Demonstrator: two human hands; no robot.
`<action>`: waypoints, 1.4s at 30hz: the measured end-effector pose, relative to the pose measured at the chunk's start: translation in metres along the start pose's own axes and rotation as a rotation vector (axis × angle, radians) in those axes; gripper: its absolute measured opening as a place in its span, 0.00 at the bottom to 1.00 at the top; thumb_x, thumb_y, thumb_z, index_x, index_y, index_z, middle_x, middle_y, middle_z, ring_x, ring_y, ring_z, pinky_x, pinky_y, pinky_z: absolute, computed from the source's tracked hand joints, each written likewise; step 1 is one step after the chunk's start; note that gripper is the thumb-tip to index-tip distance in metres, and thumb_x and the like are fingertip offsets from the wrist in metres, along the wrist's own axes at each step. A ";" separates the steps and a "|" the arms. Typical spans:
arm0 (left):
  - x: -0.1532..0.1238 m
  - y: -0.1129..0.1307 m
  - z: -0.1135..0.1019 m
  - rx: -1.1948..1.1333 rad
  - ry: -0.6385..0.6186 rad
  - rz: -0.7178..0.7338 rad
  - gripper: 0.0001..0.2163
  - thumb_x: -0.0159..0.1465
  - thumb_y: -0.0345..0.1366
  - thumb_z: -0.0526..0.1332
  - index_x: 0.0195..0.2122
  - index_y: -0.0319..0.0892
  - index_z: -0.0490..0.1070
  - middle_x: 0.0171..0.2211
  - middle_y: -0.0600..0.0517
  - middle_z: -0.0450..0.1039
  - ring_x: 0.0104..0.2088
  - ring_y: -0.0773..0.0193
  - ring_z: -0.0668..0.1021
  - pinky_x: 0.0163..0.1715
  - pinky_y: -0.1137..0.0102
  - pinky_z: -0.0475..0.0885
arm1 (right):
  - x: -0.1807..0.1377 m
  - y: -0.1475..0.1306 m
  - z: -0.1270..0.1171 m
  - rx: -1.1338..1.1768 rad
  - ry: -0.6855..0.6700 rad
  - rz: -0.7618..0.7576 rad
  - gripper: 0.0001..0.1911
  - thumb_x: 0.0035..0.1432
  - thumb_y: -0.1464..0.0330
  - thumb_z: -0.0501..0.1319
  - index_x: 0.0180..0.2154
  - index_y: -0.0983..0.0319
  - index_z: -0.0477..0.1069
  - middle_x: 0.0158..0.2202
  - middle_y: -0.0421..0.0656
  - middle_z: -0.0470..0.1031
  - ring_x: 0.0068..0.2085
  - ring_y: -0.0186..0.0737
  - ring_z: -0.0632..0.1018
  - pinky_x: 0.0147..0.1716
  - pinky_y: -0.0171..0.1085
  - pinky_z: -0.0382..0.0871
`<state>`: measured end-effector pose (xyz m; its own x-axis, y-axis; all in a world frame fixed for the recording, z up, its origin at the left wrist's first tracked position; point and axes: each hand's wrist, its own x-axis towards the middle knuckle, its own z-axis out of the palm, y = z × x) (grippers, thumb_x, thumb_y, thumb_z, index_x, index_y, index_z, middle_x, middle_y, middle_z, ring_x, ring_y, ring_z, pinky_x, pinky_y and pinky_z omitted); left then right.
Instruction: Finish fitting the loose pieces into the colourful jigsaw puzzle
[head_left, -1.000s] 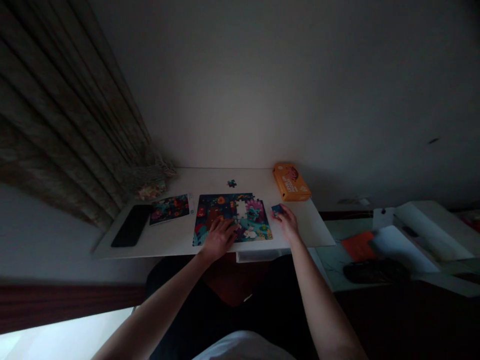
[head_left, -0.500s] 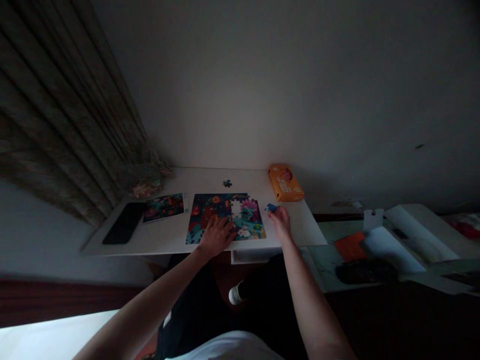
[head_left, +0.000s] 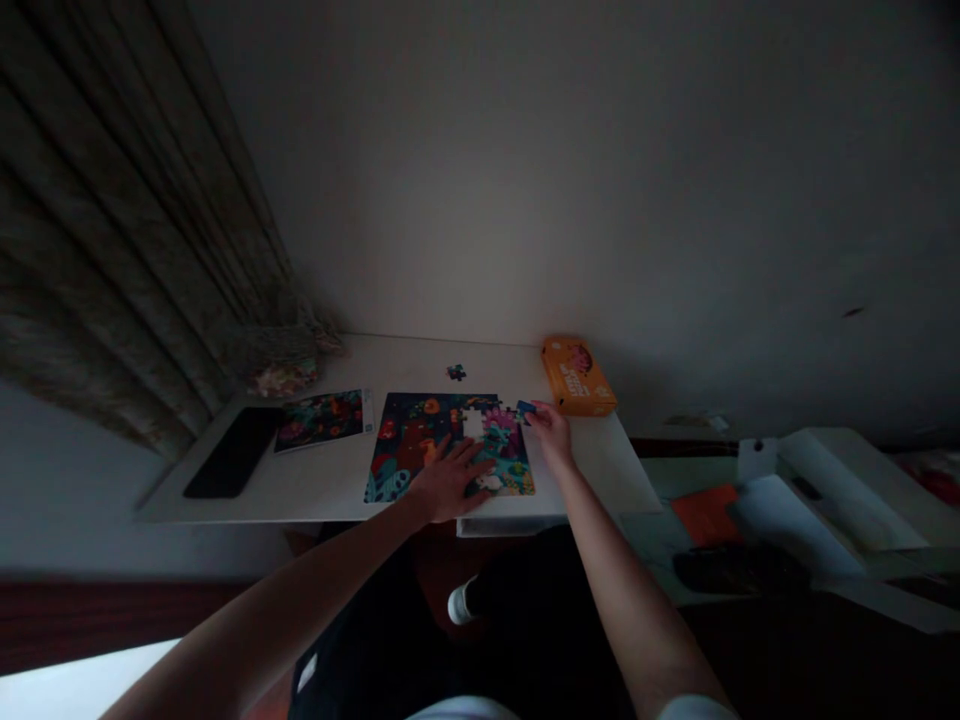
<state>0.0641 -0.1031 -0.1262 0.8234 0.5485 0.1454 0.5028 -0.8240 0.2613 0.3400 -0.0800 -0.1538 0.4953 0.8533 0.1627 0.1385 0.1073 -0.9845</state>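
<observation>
A colourful jigsaw puzzle (head_left: 405,430), largely joined, lies on the white table (head_left: 330,480); a gap shows in its upper right part and its top right corner is bare. My left hand (head_left: 448,482) rests on the puzzle's lower middle with fingers spread, covering some of the picture. Between the fingertips of my right hand (head_left: 551,432) is a blue puzzle piece (head_left: 526,408), held at the puzzle's upper right corner. Whether the piece touches its neighbours I cannot tell. One loose puzzle piece (head_left: 456,372) lies above the puzzle.
An orange box (head_left: 579,376) stands at the back right. On the left are a picture sheet (head_left: 322,418), a black phone-like slab (head_left: 234,452) and a clear bag (head_left: 283,375) by the curtain (head_left: 142,190). Right of the table, a lower surface holds an orange item (head_left: 706,514) and an open white box (head_left: 806,520).
My right hand has brought the blue piece leftward to the puzzle's upper right corner. My left hand stays on the puzzle, its fingers a little more spread. The view has shifted slightly.
</observation>
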 end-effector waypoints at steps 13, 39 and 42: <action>-0.001 0.004 -0.004 0.008 -0.042 -0.035 0.26 0.73 0.56 0.55 0.68 0.55 0.66 0.73 0.47 0.60 0.72 0.47 0.62 0.72 0.41 0.48 | 0.069 0.029 0.018 -0.458 -0.264 -0.132 0.11 0.55 0.65 0.69 0.41 0.59 0.81 0.38 0.44 0.80 0.38 0.42 0.79 0.45 0.42 0.74; -0.001 0.001 0.002 0.043 -0.055 -0.017 0.26 0.74 0.56 0.51 0.69 0.54 0.66 0.72 0.46 0.60 0.73 0.46 0.61 0.72 0.41 0.47 | -0.039 0.000 0.048 -1.084 -0.282 -0.286 0.34 0.76 0.53 0.42 0.69 0.66 0.63 0.72 0.59 0.60 0.72 0.59 0.62 0.69 0.63 0.50; -0.001 -0.001 0.003 0.061 -0.057 -0.001 0.26 0.74 0.56 0.51 0.69 0.54 0.66 0.72 0.46 0.61 0.72 0.46 0.61 0.72 0.41 0.47 | -0.042 -0.008 0.050 -1.100 -0.282 -0.261 0.34 0.76 0.52 0.43 0.70 0.67 0.62 0.72 0.59 0.59 0.72 0.59 0.61 0.70 0.61 0.48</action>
<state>0.0638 -0.1029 -0.1298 0.8355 0.5420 0.0905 0.5174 -0.8314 0.2027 0.2755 -0.0908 -0.1562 0.1533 0.9686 0.1957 0.9457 -0.0863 -0.3133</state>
